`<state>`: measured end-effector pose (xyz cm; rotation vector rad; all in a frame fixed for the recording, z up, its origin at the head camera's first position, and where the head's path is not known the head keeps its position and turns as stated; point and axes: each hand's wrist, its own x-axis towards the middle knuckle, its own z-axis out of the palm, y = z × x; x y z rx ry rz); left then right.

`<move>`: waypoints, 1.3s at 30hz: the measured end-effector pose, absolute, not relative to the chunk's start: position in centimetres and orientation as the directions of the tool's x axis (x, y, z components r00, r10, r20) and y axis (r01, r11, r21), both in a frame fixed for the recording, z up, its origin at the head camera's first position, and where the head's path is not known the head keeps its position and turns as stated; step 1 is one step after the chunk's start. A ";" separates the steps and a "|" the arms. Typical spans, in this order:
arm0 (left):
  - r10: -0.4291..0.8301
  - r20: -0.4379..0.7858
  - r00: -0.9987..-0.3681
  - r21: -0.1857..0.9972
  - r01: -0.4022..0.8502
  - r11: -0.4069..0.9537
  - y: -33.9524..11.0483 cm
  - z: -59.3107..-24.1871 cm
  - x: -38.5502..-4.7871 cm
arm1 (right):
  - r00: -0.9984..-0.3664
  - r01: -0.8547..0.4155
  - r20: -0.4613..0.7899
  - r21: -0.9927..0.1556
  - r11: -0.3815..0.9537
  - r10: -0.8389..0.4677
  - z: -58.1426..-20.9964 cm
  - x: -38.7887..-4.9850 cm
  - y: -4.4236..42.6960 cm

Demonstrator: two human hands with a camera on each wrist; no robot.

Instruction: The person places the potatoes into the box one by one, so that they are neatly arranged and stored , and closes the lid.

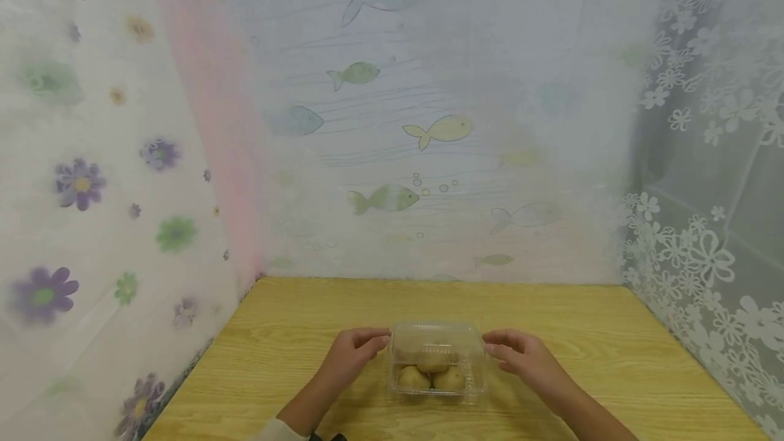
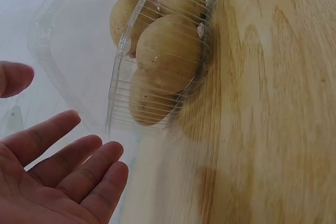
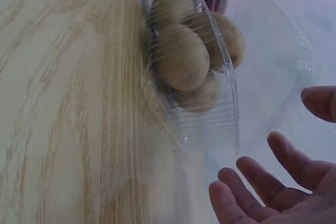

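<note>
A clear plastic clamshell container (image 1: 436, 333) sits on the wooden table, with several pale brown potatoes (image 1: 449, 378) inside. Its transparent lid (image 2: 79, 61) stands over the potatoes; whether it is fastened I cannot tell. My left hand (image 1: 355, 354) is at the container's left side, fingers extended and spread in the left wrist view. On the opposite side is my right hand (image 1: 528, 359), its fingers also extended with the thumb apart. Both hands' fingertips are close to the container walls, and neither hand grips it. In the right wrist view, ribbed plastic (image 3: 210, 124) covers part of the potatoes.
The light wood table (image 1: 294, 318) extends around the container. Behind it hangs a sheet with printed fish (image 1: 392, 197). A flowered sheet (image 1: 79, 184) lines the left side, and a translucent one with white flowers (image 1: 710, 257) the right. A small dark object (image 1: 333, 437) shows at the bottom edge.
</note>
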<state>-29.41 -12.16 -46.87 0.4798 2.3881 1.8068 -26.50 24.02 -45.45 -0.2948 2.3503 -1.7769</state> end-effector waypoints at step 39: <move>0.492 -0.182 -0.851 0.956 -0.035 0.292 -12.4 -47.4 -28.3 | -0.834 0.021 -0.154 -0.969 0.248 -0.530 -47.4 -26.5 24.4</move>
